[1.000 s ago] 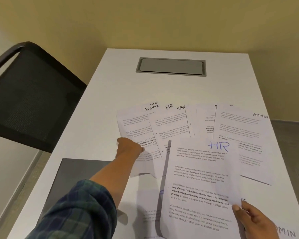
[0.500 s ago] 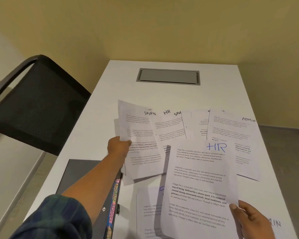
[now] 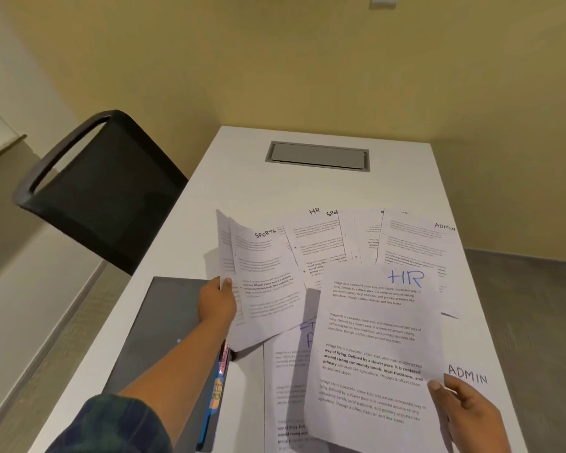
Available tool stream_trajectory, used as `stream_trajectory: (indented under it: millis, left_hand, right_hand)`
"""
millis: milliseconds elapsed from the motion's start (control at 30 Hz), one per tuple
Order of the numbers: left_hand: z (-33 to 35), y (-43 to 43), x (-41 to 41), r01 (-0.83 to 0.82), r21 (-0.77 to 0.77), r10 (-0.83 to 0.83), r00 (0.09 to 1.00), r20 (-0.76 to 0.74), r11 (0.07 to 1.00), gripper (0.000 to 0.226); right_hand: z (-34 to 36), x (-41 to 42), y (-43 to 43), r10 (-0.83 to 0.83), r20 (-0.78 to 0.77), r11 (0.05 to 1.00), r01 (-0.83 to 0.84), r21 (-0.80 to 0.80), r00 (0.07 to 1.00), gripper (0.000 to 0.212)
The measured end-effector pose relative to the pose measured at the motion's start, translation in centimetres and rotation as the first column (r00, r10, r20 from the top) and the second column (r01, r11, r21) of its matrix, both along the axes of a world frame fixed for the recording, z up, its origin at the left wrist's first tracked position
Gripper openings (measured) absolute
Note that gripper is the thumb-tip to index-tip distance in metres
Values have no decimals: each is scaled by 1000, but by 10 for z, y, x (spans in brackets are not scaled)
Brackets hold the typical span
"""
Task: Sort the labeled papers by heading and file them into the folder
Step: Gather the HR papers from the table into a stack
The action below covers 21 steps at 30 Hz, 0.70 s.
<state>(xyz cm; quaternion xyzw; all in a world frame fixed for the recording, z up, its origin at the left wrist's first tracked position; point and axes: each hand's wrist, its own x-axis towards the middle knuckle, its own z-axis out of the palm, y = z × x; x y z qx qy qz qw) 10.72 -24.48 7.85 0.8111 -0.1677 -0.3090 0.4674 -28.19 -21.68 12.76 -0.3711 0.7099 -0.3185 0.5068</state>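
Observation:
My left hand (image 3: 217, 302) grips the left edge of a SPORTS sheet (image 3: 268, 286), lifted off the table with another sheet behind it. My right hand (image 3: 464, 416) pinches the lower right corner of a sheet headed HR (image 3: 373, 348) in blue, held above the table. More labeled papers lie fanned at the back: an HR sheet (image 3: 317, 237), a partly covered sheet, and an ADMIN sheet (image 3: 415, 240). Under the raised HR sheet lie another sheet (image 3: 285, 380) and one marked ADMIN (image 3: 468, 376). The dark grey folder (image 3: 164, 328) lies at the left, with coloured tabs along its right edge.
The white table (image 3: 275, 191) has a grey cable hatch (image 3: 317, 155) near its far end. A black mesh chair (image 3: 98, 188) stands at the table's left side. A yellow wall is behind, grey floor to the right.
My left hand took hold of the SPORTS sheets, lifted them off the fan and drew them nearer, toward the folder. My right hand keeps the blue HR sheet raised.

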Motion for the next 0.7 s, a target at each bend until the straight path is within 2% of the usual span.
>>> stream_trajectory:
  millis: [67, 233, 433, 500, 600, 700]
  left_hand:
    - [12, 12, 4, 6, -36, -5, 1000, 31, 999, 23]
    - [47, 39, 18, 2, -149, 15, 993, 113, 989, 24]
    - [108, 72, 12, -92, -365, 197, 945, 262, 927, 20]
    - [125, 78, 5, -137, -424, 261, 932, 250, 895, 21]
    - [142, 84, -11, -154, -510, 299, 930, 216, 846, 21]
    - [150, 89, -30, -187, -565, 284, 955, 86, 803, 15]
  right_hand:
    - [6, -3, 7, -9, 29, 1000, 9, 9, 1000, 10]
    - [19, -3, 24, 30, -32, 999, -30, -17, 999, 10]
    - [26, 0, 33, -1, 23, 998, 2, -59, 1000, 7]
    - [28, 2, 35, -12, 64, 997, 16, -71, 998, 9]
    - [25, 4, 36, -15, 35, 999, 17, -47, 999, 9]
    - [20, 3, 36, 6, 20, 999, -5, -55, 1000, 10]
